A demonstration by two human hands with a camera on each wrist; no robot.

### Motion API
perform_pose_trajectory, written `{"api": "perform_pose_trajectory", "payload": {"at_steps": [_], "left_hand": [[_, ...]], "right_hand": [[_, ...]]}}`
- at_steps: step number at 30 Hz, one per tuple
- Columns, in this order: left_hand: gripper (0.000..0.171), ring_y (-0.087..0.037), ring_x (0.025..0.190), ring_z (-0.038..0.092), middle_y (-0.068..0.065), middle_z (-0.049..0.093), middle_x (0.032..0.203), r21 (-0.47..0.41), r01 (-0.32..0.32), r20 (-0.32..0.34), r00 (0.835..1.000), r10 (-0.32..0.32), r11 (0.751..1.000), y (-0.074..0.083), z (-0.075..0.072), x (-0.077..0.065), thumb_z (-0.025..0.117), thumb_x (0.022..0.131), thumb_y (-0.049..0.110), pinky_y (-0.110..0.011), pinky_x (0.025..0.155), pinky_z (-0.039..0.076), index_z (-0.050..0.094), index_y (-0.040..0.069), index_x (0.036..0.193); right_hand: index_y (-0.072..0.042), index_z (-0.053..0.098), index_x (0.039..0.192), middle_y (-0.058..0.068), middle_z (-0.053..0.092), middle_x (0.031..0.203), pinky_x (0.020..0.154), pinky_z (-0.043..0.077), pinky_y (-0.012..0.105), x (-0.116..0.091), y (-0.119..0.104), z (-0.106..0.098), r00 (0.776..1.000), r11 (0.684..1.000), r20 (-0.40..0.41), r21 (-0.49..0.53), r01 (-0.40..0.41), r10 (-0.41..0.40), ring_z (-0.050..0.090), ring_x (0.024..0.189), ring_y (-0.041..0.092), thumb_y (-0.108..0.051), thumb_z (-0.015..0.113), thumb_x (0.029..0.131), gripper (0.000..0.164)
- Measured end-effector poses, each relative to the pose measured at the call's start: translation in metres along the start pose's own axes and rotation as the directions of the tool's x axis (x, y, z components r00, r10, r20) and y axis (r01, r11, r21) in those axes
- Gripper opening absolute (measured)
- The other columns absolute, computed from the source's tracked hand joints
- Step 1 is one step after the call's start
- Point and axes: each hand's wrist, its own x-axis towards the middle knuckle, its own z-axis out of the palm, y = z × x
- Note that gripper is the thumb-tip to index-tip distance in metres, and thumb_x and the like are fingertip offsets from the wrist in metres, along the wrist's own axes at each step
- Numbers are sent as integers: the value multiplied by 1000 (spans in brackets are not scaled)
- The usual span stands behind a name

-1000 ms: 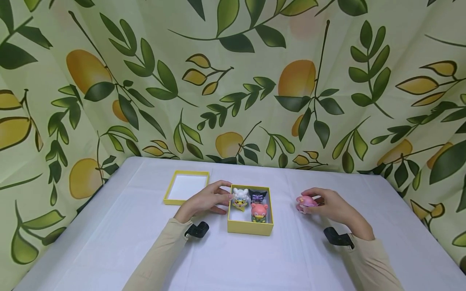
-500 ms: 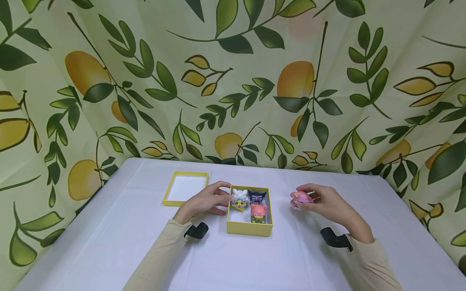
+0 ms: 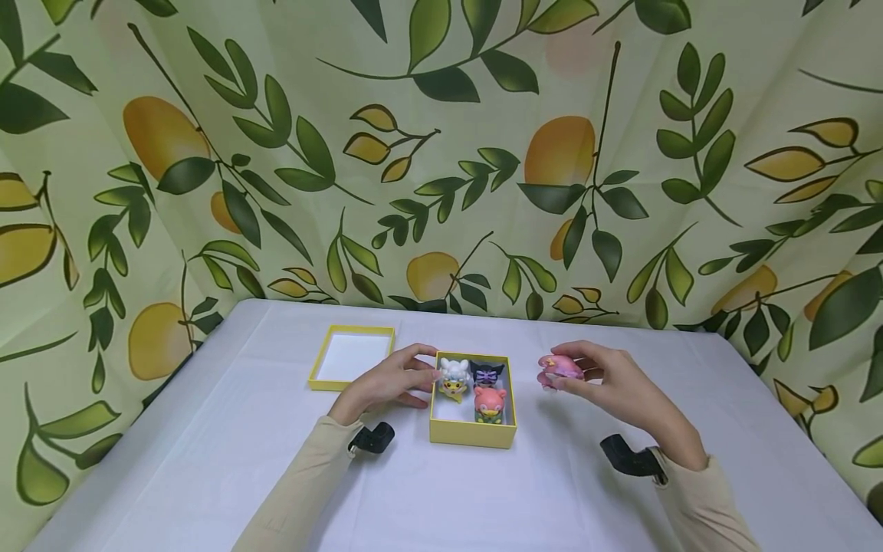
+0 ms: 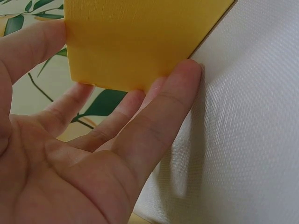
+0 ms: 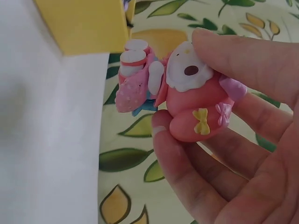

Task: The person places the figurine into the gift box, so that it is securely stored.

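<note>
My right hand (image 3: pixel 610 383) holds a pink toy figurine (image 3: pixel 560 370) above the table, right of the yellow box (image 3: pixel 473 435). In the right wrist view the figurine (image 5: pixel 194 102) lies sideways between thumb and fingers, with a white face and small yellow and lilac bows. At the box's left side, my left hand (image 3: pixel 393 377) grips the wall and back corner. Its fingertips (image 4: pixel 184 74) meet the yellow cardboard in the left wrist view. Inside the box stand a white-hooded figurine (image 3: pixel 454 378), a black-and-purple figurine (image 3: pixel 487 374) and a coral-pink figurine (image 3: pixel 490 405).
Behind the left hand lies a shallow yellow-rimmed lid (image 3: pixel 350 357), white inside. A white cloth (image 3: pixel 441 506) covers the table. Leaf-and-fruit patterned fabric (image 3: pixel 441 192) hangs along the back and sides.
My right hand has lifted the pink figurine and carried it left, nearer the box, turning it somewhat. The left hand stays at the box.
</note>
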Motion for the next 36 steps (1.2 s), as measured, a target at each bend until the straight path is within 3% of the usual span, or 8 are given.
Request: {"api": "perform_pose_trajectory", "payload": {"at_steps": [9,14,21,36], "left_hand": [[49,-25,102,65,-22,55,129,-2,8,-19,1000,-8,1000,-2,0,-1,62,99,21,-42,83,62,43,8,143],[51,-25,102,65,-23,54,130,0,3,-2,1000,-3,1000,-2,-1,0,61,99,21,-43,85,62,41,7,144],[51,-24,101,65,-23,54,130,3,-2,0,1000,2,1000,-3,-1,0,61,99,21,-43,85,62,41,7,144],[50,-24,101,65,-23,55,130,14,2,-6,1000,-2,1000,0,0,-1,60,100,22,-44,86,62,41,7,144]], "right_hand": [[-7,64,123,6,71,113,78,58,19,0,-14,6,999,999,0,-1,40,-40,67,92,16,-22,78,86,42],[-8,65,120,6,72,111,77,58,19,1,-20,10,995,997,-66,-15,71,-72,67,91,17,-20,81,83,42],[-10,66,115,2,72,107,75,59,22,3,-24,18,979,987,-129,-13,161,-161,64,88,6,-14,84,79,40],[-10,68,115,0,73,108,70,57,20,7,-36,36,963,983,-198,-13,185,-184,60,87,6,-13,87,75,45]]}}
